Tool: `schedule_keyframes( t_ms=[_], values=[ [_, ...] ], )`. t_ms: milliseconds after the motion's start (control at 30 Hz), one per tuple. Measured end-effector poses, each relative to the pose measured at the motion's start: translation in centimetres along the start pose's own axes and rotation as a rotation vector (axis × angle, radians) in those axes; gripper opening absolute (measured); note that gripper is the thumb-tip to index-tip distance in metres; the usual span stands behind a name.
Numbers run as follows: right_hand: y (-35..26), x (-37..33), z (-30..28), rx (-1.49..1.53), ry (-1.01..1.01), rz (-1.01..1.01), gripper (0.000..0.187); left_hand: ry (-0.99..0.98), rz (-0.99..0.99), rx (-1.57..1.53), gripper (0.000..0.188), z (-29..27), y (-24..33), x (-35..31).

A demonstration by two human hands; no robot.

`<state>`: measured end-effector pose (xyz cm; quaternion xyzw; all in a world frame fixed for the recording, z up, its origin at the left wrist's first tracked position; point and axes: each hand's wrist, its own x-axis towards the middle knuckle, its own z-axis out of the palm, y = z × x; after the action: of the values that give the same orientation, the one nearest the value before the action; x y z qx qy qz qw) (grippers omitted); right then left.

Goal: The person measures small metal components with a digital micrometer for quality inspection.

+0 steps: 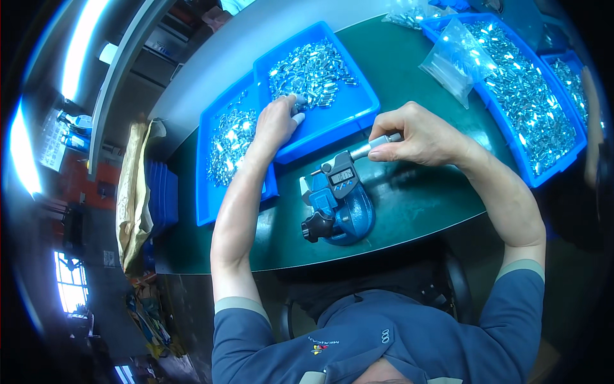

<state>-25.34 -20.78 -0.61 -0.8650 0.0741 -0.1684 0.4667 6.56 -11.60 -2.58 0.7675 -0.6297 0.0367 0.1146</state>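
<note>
My left hand [279, 120] reaches over the near left part of a blue tray [369, 107], its white-covered fingertips at the edge of a heap of small shiny metal pins [313, 72]. Thumb and forefinger look apart, with no pin visible between them. My right hand [419, 136] is closed round the silver thimble [384, 142] of a digital micrometer [343, 177]. The micrometer sits in a blue stand [355, 217] with a black clamp knob [316, 226], near the table's front edge. Its measuring gap shows no pin that I can make out.
A second blue tray [203, 208] with more pins lies left, partly under the first. At right stand a long blue bin [536, 182] full of pins, a clear plastic bag [451, 64] on its edge, and another bin. Brown paper [132, 198] and stacked blue trays [164, 195] stand left.
</note>
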Motion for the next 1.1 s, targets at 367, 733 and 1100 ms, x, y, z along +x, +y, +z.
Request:
schedule_keyframes(
  t_ms=[367, 733, 1100],
  values=[
    [-0.3, 0.1, 0.2, 0.006, -0.006, -0.009, 0.039, -0.001, -0.029, -0.169, 0.023, -1.0, 0.5, -1.3],
    [0.2, 0.1, 0.2, -0.008, -0.002, -0.018, 0.037, 0.069, -0.204, -1.304, 0.024, -3.2, 6.3, -12.5],
    [0.0, 0.0, 0.3, -0.017, -0.009, 0.027, 0.036, 0.087, -0.249, -1.409, 0.023, -2.6, 6.8, -13.5]
  ],
)
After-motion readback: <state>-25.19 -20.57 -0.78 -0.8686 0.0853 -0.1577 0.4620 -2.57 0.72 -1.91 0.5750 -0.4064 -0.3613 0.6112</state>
